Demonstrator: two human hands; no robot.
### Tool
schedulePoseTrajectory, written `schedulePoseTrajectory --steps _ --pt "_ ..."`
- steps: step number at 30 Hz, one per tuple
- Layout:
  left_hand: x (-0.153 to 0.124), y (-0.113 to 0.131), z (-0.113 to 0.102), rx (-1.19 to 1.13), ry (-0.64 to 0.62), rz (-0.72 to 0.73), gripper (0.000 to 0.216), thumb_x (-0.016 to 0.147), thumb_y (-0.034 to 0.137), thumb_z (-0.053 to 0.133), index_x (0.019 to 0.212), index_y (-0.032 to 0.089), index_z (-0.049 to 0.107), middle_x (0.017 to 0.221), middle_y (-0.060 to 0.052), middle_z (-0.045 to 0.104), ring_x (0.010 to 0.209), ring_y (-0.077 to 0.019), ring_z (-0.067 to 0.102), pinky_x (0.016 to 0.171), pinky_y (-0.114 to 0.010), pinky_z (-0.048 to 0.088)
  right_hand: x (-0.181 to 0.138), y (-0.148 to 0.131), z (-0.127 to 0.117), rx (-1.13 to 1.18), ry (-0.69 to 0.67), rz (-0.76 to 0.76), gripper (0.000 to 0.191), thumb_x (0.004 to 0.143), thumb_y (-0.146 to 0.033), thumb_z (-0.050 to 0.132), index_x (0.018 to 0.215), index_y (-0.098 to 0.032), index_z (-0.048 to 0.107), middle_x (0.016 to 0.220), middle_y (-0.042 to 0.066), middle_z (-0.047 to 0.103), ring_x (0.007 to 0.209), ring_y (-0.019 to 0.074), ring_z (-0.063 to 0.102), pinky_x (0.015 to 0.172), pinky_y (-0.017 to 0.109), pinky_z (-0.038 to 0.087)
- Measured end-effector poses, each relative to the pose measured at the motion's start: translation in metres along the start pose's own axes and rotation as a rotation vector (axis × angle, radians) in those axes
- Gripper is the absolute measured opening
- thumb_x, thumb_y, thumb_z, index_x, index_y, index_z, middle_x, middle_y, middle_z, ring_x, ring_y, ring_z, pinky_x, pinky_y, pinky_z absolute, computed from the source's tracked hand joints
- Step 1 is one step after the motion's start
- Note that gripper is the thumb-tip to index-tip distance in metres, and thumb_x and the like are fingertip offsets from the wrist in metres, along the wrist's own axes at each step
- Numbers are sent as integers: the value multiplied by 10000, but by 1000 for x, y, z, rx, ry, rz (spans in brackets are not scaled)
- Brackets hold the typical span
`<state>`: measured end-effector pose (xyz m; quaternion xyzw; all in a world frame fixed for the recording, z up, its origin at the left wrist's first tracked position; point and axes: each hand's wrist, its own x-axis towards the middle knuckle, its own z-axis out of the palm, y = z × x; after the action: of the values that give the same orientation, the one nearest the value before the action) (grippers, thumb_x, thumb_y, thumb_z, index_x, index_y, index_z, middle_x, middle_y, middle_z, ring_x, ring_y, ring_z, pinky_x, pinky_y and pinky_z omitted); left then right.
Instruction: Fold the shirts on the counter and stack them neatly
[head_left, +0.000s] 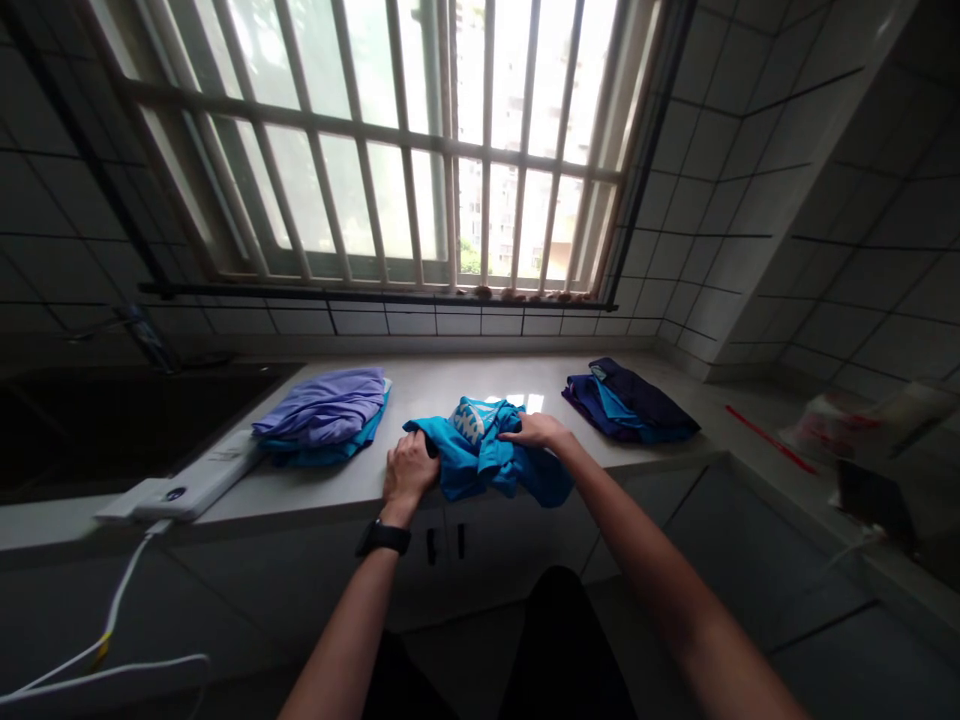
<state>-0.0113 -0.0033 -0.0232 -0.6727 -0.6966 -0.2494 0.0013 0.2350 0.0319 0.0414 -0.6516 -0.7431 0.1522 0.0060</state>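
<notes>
1. Blue knit shirt (480,455) lies in a crumpled heap at the middle of the countertop, near its front edge, the soft cloth bunched into uneven folds, with a white printed patch (469,421) near the top.
2. Left hand (409,475) sits against the near left side of the heap, back upward, fingers curved down onto the cloth. The fingertips are hidden, so whether they pinch the fabric cannot be told. A black wristwatch (383,537) circles the wrist.
3. Right hand (536,432) lies flat and open on top of the shirt, fingers stretched toward the left, pressing on the cloth without gathering any of it.
4. Just left of the heap sits a flat folded stack of lilac and teal clothes (322,415), and to the right, well apart, a softer folded pile of navy and blue clothes (626,403).
5. Pale, glossy stone countertop (450,385) carries a white power strip (180,482) at the left, its white cable (112,600) dropping over the front edge, beside a dark sink (112,425).
6. Behind stand a barred window (360,150) and white square wall tiles (712,250) with dark grout. Farther right lie a crinkled plastic bag (817,425) and a red strip (769,440). Below the counter, cabinet doors (480,560) have black handles
</notes>
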Motion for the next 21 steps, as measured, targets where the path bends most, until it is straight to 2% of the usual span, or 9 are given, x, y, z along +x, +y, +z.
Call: schedulePoseTrajectory --steps 2,6,9,12,14,17,18,19,21 --pt "1 -2 1 -4 -11 -2 282 918 347 512 1068 162 662 1146 -219 723 1179 -355 650 1011 -462 472 -1 -9 19 -37 135 39 524 990 -601 550 1319 -207 653 1252 171 730 1159 314 701 913 365 552" --pt "6 -5 0 -133 -91 27 321 853 381 593 1102 182 635 1091 -173 751 1132 -339 684 1028 -452 476 -6 -28 39 -57 202 107 445 1076 -453 385 1366 -221 631 1341 200 671 1178 323 695 916 386 542" --pt "5 -7 -7 -405 -151 86 358 788 395 635 1085 196 633 1050 -121 763 999 -290 715 935 -403 528 -11 -34 34 -50 190 73 403 1070 -331 390 1311 -183 677 1301 216 690 1155 333 701 917 399 537" --pt "-12 -15 -25 -718 -222 183 360 756 473 664 962 178 669 972 -92 763 902 -254 706 835 -367 560 -16 -27 13 -35 146 16 342 1044 -307 465 1217 -182 732 1249 194 727 1137 322 707 926 383 529" --pt "-31 -25 -46 -872 -413 263 409 747 549 700 894 167 697 866 -74 753 827 -240 700 758 -350 568 -18 -17 -5 4 182 -12 344 1044 -369 480 1225 -217 730 1261 159 733 1149 312 699 928 360 523" --pt "-54 -42 -83 -890 -959 442 496 642 569 849 916 165 764 802 -78 759 744 -242 709 676 -337 571 -16 -3 -33 251 400 -120 375 1063 -377 412 1292 -248 680 1260 102 736 1163 276 677 936 318 517" --pt "-58 -44 -93 -881 -992 449 505 637 574 863 933 173 777 777 -75 756 724 -239 708 666 -336 571 -16 -1 -41 388 472 -192 379 1065 -366 396 1294 -238 668 1239 89 739 1154 260 671 939 307 517" --pt "-58 -43 -102 -886 -912 419 491 661 586 849 929 181 782 758 -72 751 714 -234 705 668 -335 570 -15 -2 -47 536 516 -276 379 1062 -365 391 1287 -224 661 1215 78 740 1137 245 666 940 299 520" --pt "-50 -31 -111 -913 -506 285 459 753 603 771 960 193 773 804 -74 754 771 -225 706 724 -340 574 -17 -10 -54 806 484 -434 375 1052 -404 415 1262 -206 653 1154 58 739 1076 218 663 921 292 534"
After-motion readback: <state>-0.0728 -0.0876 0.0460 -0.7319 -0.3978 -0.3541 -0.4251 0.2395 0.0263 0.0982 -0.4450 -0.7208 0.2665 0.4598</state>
